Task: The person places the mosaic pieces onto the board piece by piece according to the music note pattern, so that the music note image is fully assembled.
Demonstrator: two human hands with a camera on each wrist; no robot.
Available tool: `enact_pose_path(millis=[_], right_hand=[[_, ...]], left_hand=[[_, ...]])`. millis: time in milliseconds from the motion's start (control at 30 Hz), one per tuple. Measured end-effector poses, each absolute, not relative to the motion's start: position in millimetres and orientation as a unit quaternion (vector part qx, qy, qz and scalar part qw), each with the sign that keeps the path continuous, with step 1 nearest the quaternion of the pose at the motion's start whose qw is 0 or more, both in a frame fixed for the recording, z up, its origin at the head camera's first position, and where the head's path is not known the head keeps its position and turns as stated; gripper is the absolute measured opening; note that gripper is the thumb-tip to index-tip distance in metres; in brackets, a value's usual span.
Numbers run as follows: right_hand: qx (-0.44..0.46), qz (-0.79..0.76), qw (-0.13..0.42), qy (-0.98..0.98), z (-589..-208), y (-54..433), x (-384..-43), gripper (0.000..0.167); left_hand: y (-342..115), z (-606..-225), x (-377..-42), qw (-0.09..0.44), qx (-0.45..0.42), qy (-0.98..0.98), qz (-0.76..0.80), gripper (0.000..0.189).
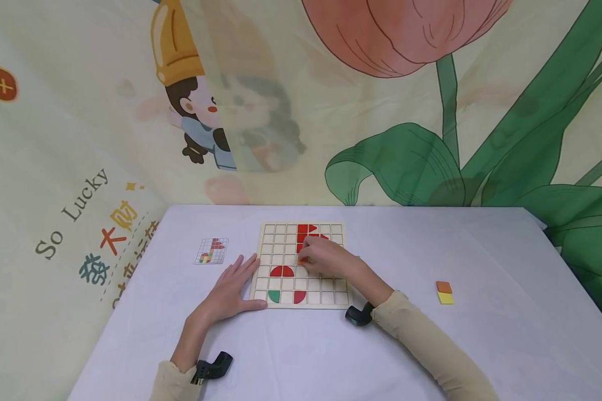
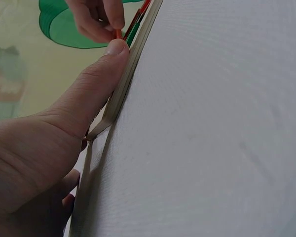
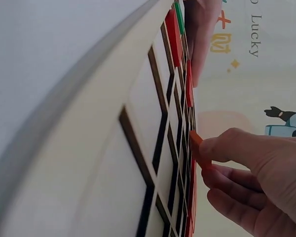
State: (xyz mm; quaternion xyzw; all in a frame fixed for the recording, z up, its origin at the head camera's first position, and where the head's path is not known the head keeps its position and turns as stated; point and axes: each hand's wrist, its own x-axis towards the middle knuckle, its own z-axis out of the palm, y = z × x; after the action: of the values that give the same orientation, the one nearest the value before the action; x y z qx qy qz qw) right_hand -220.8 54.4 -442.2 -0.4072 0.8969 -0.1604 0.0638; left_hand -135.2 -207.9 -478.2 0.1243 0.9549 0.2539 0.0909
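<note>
A pale grid board (image 1: pixel 253 298) lies on the white table. My left hand (image 1: pixel 228 295) rests along its left side with fingers spread, the thumb touching the front left corner. Between thumb and fingertips my right hand (image 1: pixel 326 257) pinches an orange piece (image 3: pixel 201 150) at the board's middle; whether it touches a cell is unclear. Red pieces (image 1: pixel 302 229) fill cells near the top, partly hidden by that hand. Two red quarter-rounds (image 1: pixel 282 271) form a half disc lower left. Near the front edge sit a green quarter-round (image 1: pixel 274 296) and a red quarter-round (image 1: pixel 299 297).
Left of the board lies a small card (image 1: pixel 210 251) printed with a coloured grid pattern. Over on the right, an orange tile (image 1: pixel 443 287) touches a yellow tile (image 1: pixel 445 298). A printed cloth (image 1: pixel 281 184) hangs behind the table.
</note>
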Motion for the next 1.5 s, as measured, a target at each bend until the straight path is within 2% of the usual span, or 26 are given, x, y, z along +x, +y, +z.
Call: enact_pose_path(millis=[533, 733, 867, 967, 1167, 1500], right_hand=[[-0.400, -0.138, 0.062, 0.904, -442.6, 49.2, -220.9, 0.015], [-0.411, -0.106, 0.042, 0.904, -441.3, 49.9, -219.8, 0.015], [-0.397, -0.123, 0.059, 0.908, -437.2, 58.0, -219.2, 0.019], [-0.379, -0.162, 0.066, 0.909, -429.6, 72.5, -218.8, 0.026], [-0.368, -0.185, 0.037, 0.910, -419.0, 123.4, -209.8, 0.028], [-0.318, -0.184, 0.019, 0.930, -439.0, 201.3, -197.3, 0.028]], left_hand=[[-207.6, -478.7, -135.5, 0.089, 0.124, 0.955, 0.256, 0.102], [-207.1, -477.8, -136.0, 0.088, 0.123, 0.954, 0.257, 0.102], [-207.2, -479.1, -135.7, 0.091, 0.120, 0.955, 0.256, 0.102], [-207.5, -479.9, -135.9, 0.094, 0.121, 0.955, 0.255, 0.102], [-205.8, -480.4, -138.1, 0.090, 0.125, 0.954, 0.257, 0.102], [-206.3, -480.4, -136.8, 0.090, 0.125, 0.954, 0.256, 0.103]])
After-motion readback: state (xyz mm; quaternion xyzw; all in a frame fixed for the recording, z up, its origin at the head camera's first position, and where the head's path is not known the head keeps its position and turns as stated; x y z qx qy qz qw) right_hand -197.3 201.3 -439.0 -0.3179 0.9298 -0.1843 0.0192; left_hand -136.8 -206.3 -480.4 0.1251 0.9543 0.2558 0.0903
